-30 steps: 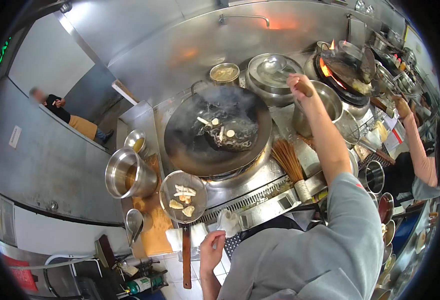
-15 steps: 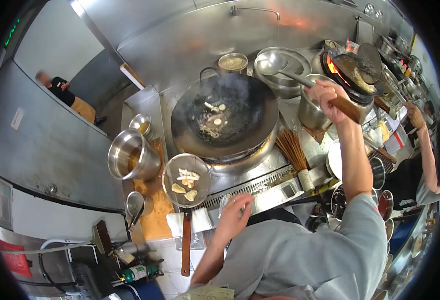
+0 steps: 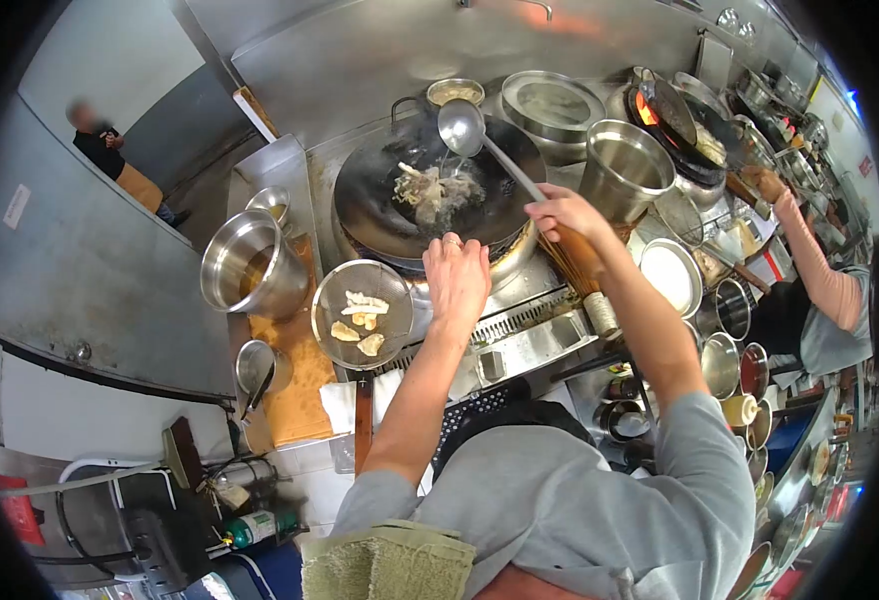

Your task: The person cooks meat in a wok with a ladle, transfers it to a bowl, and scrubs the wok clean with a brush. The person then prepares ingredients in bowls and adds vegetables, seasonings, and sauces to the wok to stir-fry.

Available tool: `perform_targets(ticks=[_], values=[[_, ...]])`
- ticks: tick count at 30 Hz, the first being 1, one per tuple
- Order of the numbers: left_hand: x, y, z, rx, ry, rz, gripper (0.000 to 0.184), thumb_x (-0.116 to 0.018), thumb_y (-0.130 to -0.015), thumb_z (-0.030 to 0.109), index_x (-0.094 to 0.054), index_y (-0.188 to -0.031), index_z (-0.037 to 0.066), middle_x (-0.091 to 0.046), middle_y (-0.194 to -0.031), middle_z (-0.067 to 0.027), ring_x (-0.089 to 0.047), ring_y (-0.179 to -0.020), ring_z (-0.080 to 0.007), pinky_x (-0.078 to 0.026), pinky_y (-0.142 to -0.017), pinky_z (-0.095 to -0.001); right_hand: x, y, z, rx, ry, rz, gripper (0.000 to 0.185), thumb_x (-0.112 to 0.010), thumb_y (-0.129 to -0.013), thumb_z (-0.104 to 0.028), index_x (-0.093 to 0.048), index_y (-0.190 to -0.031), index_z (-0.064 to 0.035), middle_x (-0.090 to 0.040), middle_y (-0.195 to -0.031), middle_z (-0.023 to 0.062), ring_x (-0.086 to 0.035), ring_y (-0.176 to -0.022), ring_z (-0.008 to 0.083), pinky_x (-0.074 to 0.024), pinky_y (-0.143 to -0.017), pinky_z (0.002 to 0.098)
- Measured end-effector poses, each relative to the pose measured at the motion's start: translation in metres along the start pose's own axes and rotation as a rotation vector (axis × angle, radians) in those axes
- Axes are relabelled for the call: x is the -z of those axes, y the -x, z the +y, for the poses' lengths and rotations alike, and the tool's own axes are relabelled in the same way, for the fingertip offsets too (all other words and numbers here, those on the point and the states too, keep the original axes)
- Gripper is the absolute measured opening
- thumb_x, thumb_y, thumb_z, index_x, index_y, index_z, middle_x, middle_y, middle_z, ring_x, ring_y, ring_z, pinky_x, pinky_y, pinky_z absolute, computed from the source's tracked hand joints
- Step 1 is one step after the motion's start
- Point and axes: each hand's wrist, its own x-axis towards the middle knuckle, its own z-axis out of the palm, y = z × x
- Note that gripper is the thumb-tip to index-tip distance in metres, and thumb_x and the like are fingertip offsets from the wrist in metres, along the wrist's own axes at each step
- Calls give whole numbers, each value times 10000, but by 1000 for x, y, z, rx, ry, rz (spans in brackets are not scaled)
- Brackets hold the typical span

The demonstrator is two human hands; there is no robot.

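Note:
A large dark wok [image 3: 370, 210] sits on the burner, with steaming pale food [image 3: 425, 190] in it. At the wok's near rim is my left hand [image 3: 458, 275], fingers bent down over the edge; its fingertips are partly hidden. My right hand [image 3: 568, 215] is wrapped round the handle of a long ladle [image 3: 462, 128], whose bowl hangs over the far right part of the wok. A round strainer [image 3: 335, 315] holding several pale pieces [image 3: 365, 308] lies to the left of my left forearm.
A deep metal pot [image 3: 260, 265] stands left of the wok. Behind it on the right are a lidded pot [image 3: 552, 105] and a tall pot [image 3: 628, 165]. A bamboo brush [image 3: 600, 312] lies near the front. Co-worker's arm [image 3: 810, 250] reaches toward a flaming wok; another person [image 3: 110, 155] stands far left.
My left hand has moved up to the wok's near rim. My right hand has brought the ladle left, over the wok. The food in the wok has shifted into a heap.

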Motion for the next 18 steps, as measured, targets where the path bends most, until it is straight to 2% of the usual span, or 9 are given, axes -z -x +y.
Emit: perform_targets(ticks=[3, 5, 8, 10, 11, 14, 15, 18], values=[[-5, -5, -5, 50, 77, -58, 155, -614, -859, 183, -632, -861, 29, -571, -870, -151, -576, -846, -337, -449, -761, -457, -25, -25, 10, 10, 164, 81, 342, -660, -839, -82, -507, -1140, -31, -478, -674, -18, -451, -494, 56, -372, -395, 236], [-10, -5, -7, 123, 186, -96, 140, -608, -856, 177, -619, -854, 37, -573, -864, -152, -594, -837, -339, -455, -754, -456, -28, -38, 13, -51, 166, -8, 316, -652, -842, -80, -508, -1119, -36, -477, -674, -19, -450, -492, 58, -371, -396, 235], [-16, -6, -11, 96, 203, -71, 141, -595, -873, 172, -580, -879, 32, -576, -858, -158, -611, -799, -345, -502, -708, -472, -27, -40, 11, -91, 175, -147, 266, -636, -848, -82, -509, -1079, -49, -470, -673, -27, -446, -495, 56, -366, -399, 231], [-24, -3, -13, 77, 171, -49, 110, -579, -861, 141, -571, -888, 35, -596, -862, -154, -603, -822, -348, -478, -730, -476, -21, -35, 9, -104, 198, -260, 250, -629, -850, -81, -509, -1067, -54, -466, -668, -32, -444, -497, 52, -363, -400, 231], [-29, 1, -13, 63, 148, -26, 99, -573, -857, 132, -572, -879, 36, -600, -860, -151, -601, -827, -347, -469, -738, -476, -24, -19, -3, -119, 237, -253, 358, -620, -847, -74, -502, -1183, -35, -471, -659, -23, -454, -491, 61, -378, -407, 231], [-28, 2, -8, 65, 120, 31, 79, -573, -831, 115, -588, -834, 37, -600, -830, -145, -592, -838, -334, -438, -765, -463, -15, 14, -13, 30, 643, -268, 523, -620, -852, -87, -434, -1328, 19, -477, -604, 4, -456, -446, 92, -412, -407, 249], [-28, 2, -5, 71, 124, 45, 76, -575, -820, 111, -596, -816, 37, -598, -816, -143, -590, -841, -328, -427, -775, -457, -7, 22, -13, -4, 728, -216, 655, -623, -836, -68, -346, -1426, -2, -496, -631, 14, -470, -451, 96, -422, -395, 245], [-36, 0, -4, 73, 107, 45, 100, -574, -822, 120, -588, -786, 29, -602, -834, -139, -581, -846, -330, -422, -781, -455, 13, 44, -36, 89, 550, -88, 659, -594, -841, -56, -340, -1449, -61, -458, -600, -33, -444, -446, 67, -404, -393, 239]])
